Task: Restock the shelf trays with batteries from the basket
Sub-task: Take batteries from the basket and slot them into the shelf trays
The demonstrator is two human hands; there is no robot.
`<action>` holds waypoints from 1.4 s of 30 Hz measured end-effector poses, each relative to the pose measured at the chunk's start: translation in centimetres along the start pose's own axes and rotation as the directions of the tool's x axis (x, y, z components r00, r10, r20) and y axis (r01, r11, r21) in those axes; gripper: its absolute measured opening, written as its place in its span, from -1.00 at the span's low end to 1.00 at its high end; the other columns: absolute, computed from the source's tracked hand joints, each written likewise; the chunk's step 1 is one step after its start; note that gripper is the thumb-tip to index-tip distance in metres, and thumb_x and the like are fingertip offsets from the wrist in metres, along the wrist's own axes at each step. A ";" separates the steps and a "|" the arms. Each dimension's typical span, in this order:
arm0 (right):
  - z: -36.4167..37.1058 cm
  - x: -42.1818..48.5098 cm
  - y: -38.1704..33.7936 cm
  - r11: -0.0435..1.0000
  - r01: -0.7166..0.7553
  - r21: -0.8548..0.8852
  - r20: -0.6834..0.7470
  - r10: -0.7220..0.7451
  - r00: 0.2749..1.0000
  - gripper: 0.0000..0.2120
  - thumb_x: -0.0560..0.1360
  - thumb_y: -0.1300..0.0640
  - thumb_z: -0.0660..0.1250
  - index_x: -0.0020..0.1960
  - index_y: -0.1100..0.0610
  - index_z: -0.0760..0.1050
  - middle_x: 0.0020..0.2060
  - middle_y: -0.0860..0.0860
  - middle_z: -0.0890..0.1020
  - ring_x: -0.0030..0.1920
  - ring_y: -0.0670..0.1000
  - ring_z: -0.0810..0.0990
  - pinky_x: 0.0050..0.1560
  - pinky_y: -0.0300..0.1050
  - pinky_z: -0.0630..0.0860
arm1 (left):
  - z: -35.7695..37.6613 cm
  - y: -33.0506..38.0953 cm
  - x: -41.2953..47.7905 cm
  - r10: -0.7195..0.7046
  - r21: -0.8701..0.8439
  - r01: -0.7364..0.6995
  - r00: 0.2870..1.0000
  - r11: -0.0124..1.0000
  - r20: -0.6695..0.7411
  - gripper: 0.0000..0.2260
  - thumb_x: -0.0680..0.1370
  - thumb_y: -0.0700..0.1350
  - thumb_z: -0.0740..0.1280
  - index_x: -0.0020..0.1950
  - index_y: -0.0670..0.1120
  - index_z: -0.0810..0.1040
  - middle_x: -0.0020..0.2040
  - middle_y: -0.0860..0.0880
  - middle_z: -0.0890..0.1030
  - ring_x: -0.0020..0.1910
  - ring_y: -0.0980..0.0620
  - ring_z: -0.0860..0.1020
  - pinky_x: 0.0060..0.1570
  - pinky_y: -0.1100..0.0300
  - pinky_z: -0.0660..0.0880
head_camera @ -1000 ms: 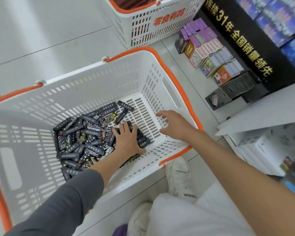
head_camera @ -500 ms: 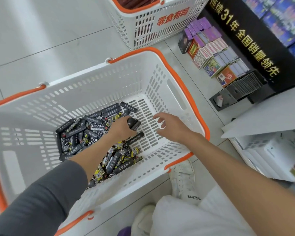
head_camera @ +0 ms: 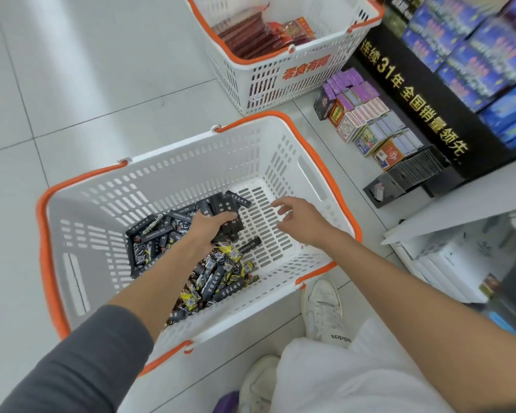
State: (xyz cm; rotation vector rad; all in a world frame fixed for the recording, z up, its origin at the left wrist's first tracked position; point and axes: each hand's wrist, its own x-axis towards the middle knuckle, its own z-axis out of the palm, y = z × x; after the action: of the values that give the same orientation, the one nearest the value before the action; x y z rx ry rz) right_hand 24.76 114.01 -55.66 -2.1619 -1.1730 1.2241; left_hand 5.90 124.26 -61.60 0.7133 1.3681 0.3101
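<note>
A white basket with orange handles stands on the floor and holds a heap of black and yellow battery packs. Inside it, my left hand grips a bunch of black battery packs just above the heap. My right hand hovers over the bare slotted floor of the basket to the right, fingers loosely spread and holding nothing. A black shelf tray with one small box in its front sits at the foot of the display on the right.
A second white basket with red packets stands behind. Rows of card boxes line the floor by the black display stand. A white shelf edge juts out at right. My white shoes are beside the basket.
My left hand has closed round a bunch of battery packs and lifted them off the heap. My right hand has left the basket floor and now hovers. The view has shifted.
</note>
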 end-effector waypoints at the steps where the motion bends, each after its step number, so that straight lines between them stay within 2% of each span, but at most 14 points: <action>1: -0.2 -0.3 -0.4 1.000 0.006 0.008 -0.017 -0.006 1.000 -0.59 0.51 0.31 0.31 0.31 0.02 0.44 0.11 0.00 0.48 -0.11 -0.07 0.51 -0.27 -0.26 0.51 | -0.2 0.7 -0.7 -0.001 -0.047 0.001 1.000 0.999 0.000 -0.48 0.39 -0.17 0.56 0.28 -0.21 0.45 -0.09 -0.17 0.70 -0.22 -0.11 0.69 -0.20 -0.05 0.64; 3: -0.6 -0.7 -1.3 0.999 0.013 0.041 -0.057 -0.011 0.998 -0.60 0.50 0.32 0.32 0.29 0.03 0.46 0.10 0.02 0.50 -0.15 -0.07 0.51 -0.25 -0.25 0.50 | -0.7 2.2 -1.6 -0.019 -0.140 0.017 1.000 0.990 -0.012 -0.66 0.44 -0.16 0.52 0.16 -0.21 0.56 -0.19 -0.13 0.71 -0.25 -0.08 0.68 -0.14 -0.02 0.62; 5: -1.1 -1.2 -2.3 0.996 0.017 0.092 -0.098 -0.008 0.995 -0.61 0.49 0.32 0.35 0.26 0.04 0.48 0.09 0.04 0.51 -0.15 -0.05 0.51 -0.23 -0.23 0.49 | -1.0 3.5 -2.5 0.007 -0.208 -0.015 0.999 0.978 -0.041 -0.68 0.44 -0.14 0.51 0.14 -0.20 0.57 -0.11 -0.15 0.70 -0.15 -0.13 0.68 -0.05 -0.06 0.60; 9: -1.4 -2.0 -3.8 0.989 0.020 0.144 -0.139 0.000 0.990 -0.63 0.49 0.32 0.36 0.25 0.06 0.49 0.08 0.06 0.52 -0.19 -0.07 0.51 -0.28 -0.26 0.45 | -1.3 4.8 -3.4 0.174 -0.102 -0.191 0.972 0.976 -0.158 -0.36 0.31 -0.11 0.61 0.32 -0.16 0.44 0.05 -0.17 0.65 -0.01 -0.18 0.65 0.03 -0.16 0.59; 11: -0.8 -2.1 -4.2 0.991 0.017 0.134 -0.108 -0.003 0.994 -0.64 0.50 0.32 0.36 0.26 0.07 0.48 0.08 0.06 0.52 -0.17 -0.01 0.55 -0.27 -0.20 0.50 | -1.1 4.9 -4.5 0.136 -0.163 -0.160 0.980 0.974 -0.146 -0.42 0.36 -0.10 0.58 0.30 -0.19 0.46 0.01 -0.15 0.66 -0.10 -0.09 0.66 -0.14 -0.03 0.63; 13: 0.0 -2.2 -4.4 0.993 -0.005 0.121 -0.040 0.009 0.999 -0.63 0.50 0.29 0.38 0.27 0.08 0.48 0.10 0.08 0.54 -0.06 0.07 0.59 -0.09 -0.08 0.56 | -1.0 4.7 -5.1 0.067 -0.234 -0.095 0.990 0.967 -0.128 -0.68 0.48 -0.17 0.49 0.17 -0.22 0.52 -0.15 -0.11 0.63 -0.33 0.02 0.64 -0.52 0.22 0.54; 15: 0.6 -2.2 -4.6 0.984 -0.053 0.173 0.047 0.046 0.998 -0.63 0.51 0.20 0.40 0.30 0.08 0.46 0.12 0.09 0.55 0.03 0.07 0.59 0.11 -0.01 0.54 | -0.8 4.0 -5.1 0.035 -0.293 -0.067 0.993 0.954 -0.113 -0.75 0.51 -0.19 0.45 0.13 -0.21 0.51 -0.22 -0.10 0.58 -0.43 0.04 0.60 -0.64 0.27 0.46; 19: 2.1 -1.8 -5.0 0.933 -0.183 0.309 0.237 0.110 0.965 -0.48 0.48 0.01 0.43 0.38 0.09 0.37 0.22 0.07 0.50 0.15 0.06 0.57 0.13 -0.08 0.56 | 0.0 3.7 -4.9 0.001 -0.371 -0.018 0.999 0.929 -0.046 -0.74 0.49 -0.20 0.47 0.13 -0.22 0.53 -0.20 -0.16 0.64 -0.32 -0.08 0.63 -0.38 0.05 0.62; 24: 2.2 -1.4 -5.4 0.891 -0.177 0.417 0.179 0.111 0.978 -0.76 0.47 0.25 0.44 0.12 0.26 0.56 0.04 0.15 0.62 -0.14 0.02 0.64 0.00 -0.15 0.62 | 1.1 4.2 -4.7 0.020 -0.364 -0.011 1.000 0.931 0.019 -0.77 0.48 -0.20 0.47 0.09 -0.22 0.56 -0.18 -0.18 0.67 -0.31 -0.13 0.65 -0.04 -0.12 0.60; 27: 0.9 -1.8 -5.2 0.887 -0.203 0.414 0.209 0.124 0.970 -0.83 0.49 0.30 0.40 0.08 0.25 0.60 0.04 0.15 0.63 -0.11 0.03 0.62 -0.03 -0.16 0.62 | 0.9 4.6 -4.8 0.033 -0.372 -0.036 0.999 0.928 -0.014 -0.79 0.48 -0.20 0.47 0.06 -0.19 0.54 -0.17 -0.15 0.66 -0.28 -0.05 0.64 -0.22 0.02 0.61; 31: -2.1 -3.4 -5.7 0.801 -0.215 0.558 0.162 0.149 0.976 -0.73 0.54 0.34 0.31 0.24 0.27 0.52 0.08 0.15 0.61 -0.07 0.03 0.63 -0.13 -0.25 0.62 | -0.3 4.5 -5.9 0.042 -0.345 -0.054 0.998 0.937 -0.043 -0.69 0.49 -0.20 0.47 0.18 -0.19 0.49 -0.02 -0.15 0.63 -0.11 -0.01 0.62 -0.35 0.10 0.57; 35: -3.3 -5.4 -7.5 0.707 -0.130 0.695 0.124 0.060 0.990 -0.49 0.53 0.39 0.30 0.43 0.14 0.36 0.14 0.17 0.53 0.03 0.08 0.62 0.02 -0.12 0.62 | 0.2 4.7 -8.8 0.132 -0.212 -0.110 0.987 0.971 0.096 -0.80 0.51 -0.22 0.44 0.10 -0.13 0.54 -0.02 -0.17 0.66 -0.15 -0.03 0.65 -0.31 0.10 0.61; 39: -3.6 -9.2 -9.8 0.746 -0.049 0.664 0.085 -0.010 0.996 -0.22 0.49 0.50 0.28 0.50 -0.14 0.20 0.07 0.18 0.45 0.07 0.06 0.58 0.09 0.01 0.60 | 1.7 6.1 -13.3 0.243 -0.088 -0.229 0.944 0.969 0.223 -0.80 0.49 -0.20 0.46 0.08 -0.09 0.55 -0.08 -0.13 0.69 -0.20 -0.01 0.68 -0.25 0.11 0.62; 42: -5.0 -13.1 -11.0 0.813 0.024 0.581 0.034 -0.054 0.998 -0.20 0.50 0.49 0.26 0.50 -0.20 0.18 0.15 0.39 0.39 0.20 0.24 0.53 0.03 -0.03 0.63 | 2.6 7.0 -16.7 0.311 -0.058 -0.307 0.907 0.950 0.285 -0.68 0.47 -0.21 0.49 0.19 -0.13 0.53 -0.08 -0.13 0.69 -0.23 -0.02 0.69 -0.28 0.09 0.62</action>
State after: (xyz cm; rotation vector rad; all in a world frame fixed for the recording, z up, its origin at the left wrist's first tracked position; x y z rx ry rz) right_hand 20.24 109.94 -38.90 -1.6428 -0.7163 1.3998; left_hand 6.39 118.94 -44.14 0.9301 0.9707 0.4452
